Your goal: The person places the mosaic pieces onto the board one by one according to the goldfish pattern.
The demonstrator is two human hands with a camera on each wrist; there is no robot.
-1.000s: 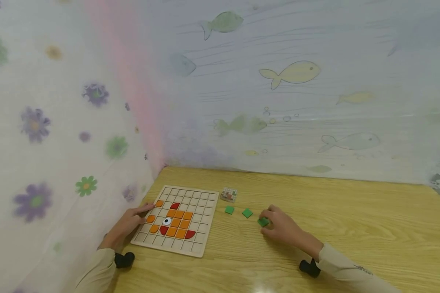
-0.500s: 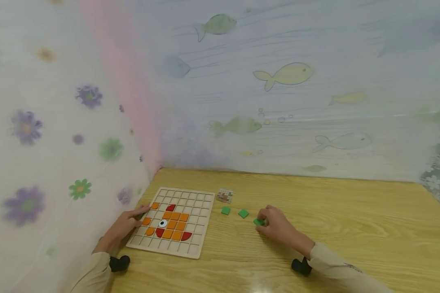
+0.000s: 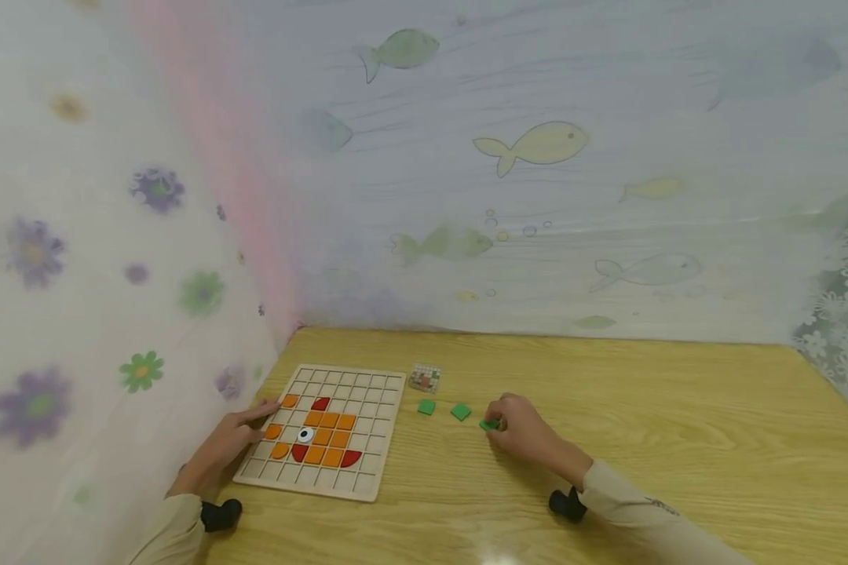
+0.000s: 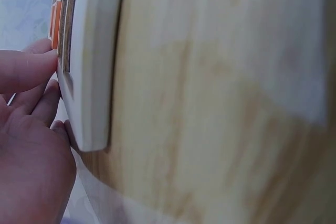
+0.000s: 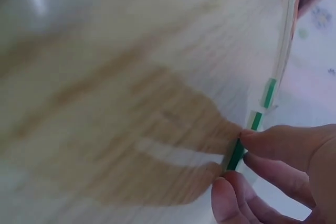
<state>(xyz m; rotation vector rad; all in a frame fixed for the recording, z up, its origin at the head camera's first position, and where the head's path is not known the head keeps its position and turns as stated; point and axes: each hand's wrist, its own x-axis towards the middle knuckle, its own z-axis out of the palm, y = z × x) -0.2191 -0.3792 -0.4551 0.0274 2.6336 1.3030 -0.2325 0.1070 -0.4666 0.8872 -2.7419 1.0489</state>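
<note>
My left hand (image 3: 228,441) lies against the left edge of a wooden grid board (image 3: 373,480), fingers fairly straight. In the left wrist view, thumb and fingertips touch the board's rim (image 4: 97,77). Orange squares (image 3: 332,437), red curved pieces (image 3: 350,458), orange rounded pieces (image 3: 274,431) and a round eye piece (image 3: 305,435) sit on the board. My right hand (image 3: 526,433) pinches a green square tile (image 5: 236,155) low at the table, partly hidden by the fingers. Two more green tiles, one nearer the board (image 3: 426,407) and one nearer the hand (image 3: 460,411), lie flat to its left.
A small patterned card (image 3: 425,377) lies by the board's upper right corner. The wooden table (image 3: 650,439) meets a fish-print curtain (image 3: 523,235) at the back. A flower-print curtain (image 3: 99,314) hangs close along the left.
The head view has shifted, so everything sits slightly further left in it. The right fingers have closed more tightly over the green tile. The left hand stays at the board's edge.
</note>
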